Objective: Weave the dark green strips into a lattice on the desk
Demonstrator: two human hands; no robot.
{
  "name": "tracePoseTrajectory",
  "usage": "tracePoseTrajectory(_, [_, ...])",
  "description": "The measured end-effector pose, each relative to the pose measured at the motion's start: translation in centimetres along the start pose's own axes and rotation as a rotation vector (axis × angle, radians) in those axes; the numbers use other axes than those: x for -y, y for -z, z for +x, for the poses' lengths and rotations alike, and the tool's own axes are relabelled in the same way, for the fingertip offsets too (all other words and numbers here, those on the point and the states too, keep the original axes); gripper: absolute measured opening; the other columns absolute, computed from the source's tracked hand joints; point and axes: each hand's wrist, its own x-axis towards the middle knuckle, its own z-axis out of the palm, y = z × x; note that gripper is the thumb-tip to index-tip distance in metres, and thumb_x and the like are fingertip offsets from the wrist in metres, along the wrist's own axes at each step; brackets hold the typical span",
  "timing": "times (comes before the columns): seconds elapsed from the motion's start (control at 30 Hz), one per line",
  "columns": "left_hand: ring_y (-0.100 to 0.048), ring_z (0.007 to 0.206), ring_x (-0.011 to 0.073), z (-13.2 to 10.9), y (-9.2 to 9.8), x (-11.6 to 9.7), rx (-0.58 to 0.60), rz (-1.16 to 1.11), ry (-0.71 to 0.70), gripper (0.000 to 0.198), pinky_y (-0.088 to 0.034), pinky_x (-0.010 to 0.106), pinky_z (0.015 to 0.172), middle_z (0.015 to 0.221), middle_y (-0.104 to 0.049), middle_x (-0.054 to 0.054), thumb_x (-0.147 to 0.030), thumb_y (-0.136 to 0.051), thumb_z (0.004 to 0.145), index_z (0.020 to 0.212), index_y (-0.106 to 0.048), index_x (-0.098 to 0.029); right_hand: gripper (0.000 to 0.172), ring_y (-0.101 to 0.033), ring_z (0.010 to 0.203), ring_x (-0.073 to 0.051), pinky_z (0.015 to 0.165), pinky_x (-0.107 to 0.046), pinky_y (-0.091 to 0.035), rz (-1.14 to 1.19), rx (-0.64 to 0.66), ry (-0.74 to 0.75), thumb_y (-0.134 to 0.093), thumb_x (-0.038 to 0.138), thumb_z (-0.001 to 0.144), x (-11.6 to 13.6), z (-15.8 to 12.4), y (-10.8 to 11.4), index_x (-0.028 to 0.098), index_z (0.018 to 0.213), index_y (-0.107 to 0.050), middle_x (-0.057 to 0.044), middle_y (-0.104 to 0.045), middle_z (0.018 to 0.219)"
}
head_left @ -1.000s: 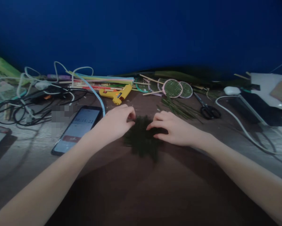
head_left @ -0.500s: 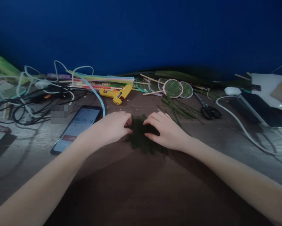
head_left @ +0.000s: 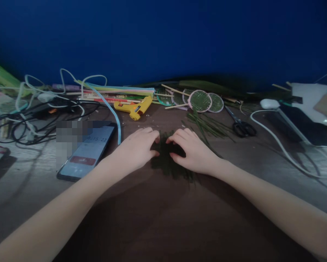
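The green strips [head_left: 166, 163] lie at the centre of the frame, between the left hand [head_left: 138, 147] and the right hand [head_left: 194, 151]. Both hands curve their fingers there; whether they grip, one cannot tell.

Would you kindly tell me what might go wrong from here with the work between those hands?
The green strips between the left hand and the right hand look uneven at their near ends, so they might splay. The left forearm passes close to the phone and could nudge it. The blue strip ends beside the left hand and might get caught.
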Motion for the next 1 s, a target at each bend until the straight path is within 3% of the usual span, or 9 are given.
tracePoseTrajectory(0.57, [-0.053,0.082,0.0206,0.0,-0.3,0.0,-0.019,-0.023,-0.012,0.008,-0.039,0.031,0.07,0.087,-0.055,0.003,-0.023,-0.056,0.076,0.081,-0.053,-0.019,0.019,-0.046,0.092,-0.023,0.079,-0.036,-0.035,0.034,0.022,-0.017,-0.053,0.023,0.077,0.0,0.0,0.1,0.017,0.095,-0.054,-0.008,-0.055,0.095])
tracePoseTrajectory(0.77, [-0.052,0.089,0.0217,0.7,-0.3,1.0,-0.001,0.052,-0.12,0.016,-0.039,0.032,0.074,0.09,-0.055,0.003,-0.026,-0.06,0.076,0.09,-0.056,-0.02,0.016,-0.047,0.094,-0.022,0.079,-0.036,-0.033,0.059,-0.078,0.066,-0.052,0.023,0.08,-0.6,-0.1,0.5,0.019,0.095,-0.057,-0.006,-0.06,0.1])
tracePoseTrajectory(1.0, [-0.051,0.095,0.021,1.0,0.1,1.5,-0.178,0.073,-0.134,0.015,-0.038,0.034,0.081,0.098,-0.057,0.004,-0.025,-0.055,0.079,0.093,-0.054,-0.018,0.013,-0.05,0.095,-0.021,0.078,-0.035,-0.029,0.023,-0.02,0.243,-0.051,0.021,0.082,-1.1,-0.2,0.9,0.019,0.088,-0.063,-0.005,-0.064,0.094])
